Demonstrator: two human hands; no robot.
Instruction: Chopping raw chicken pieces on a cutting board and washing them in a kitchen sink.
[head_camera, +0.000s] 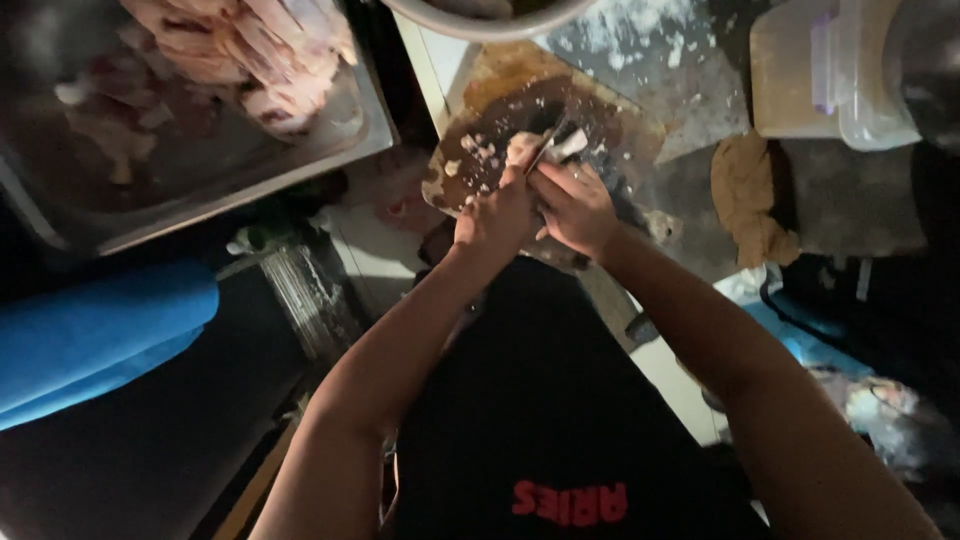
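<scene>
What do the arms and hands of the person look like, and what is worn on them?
Both forearms are bare, with no sleeves in view. The left hand and the right hand wear no gloves. No watch, ring or bracelet is visible in the dim light.

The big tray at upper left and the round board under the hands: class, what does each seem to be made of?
The tray looks like metal, likely steel: grey, thin-rimmed, with a dull sheen. The board looks like wood: brown, matt, stained and worn pale where the left hand and right hand work.
</scene>
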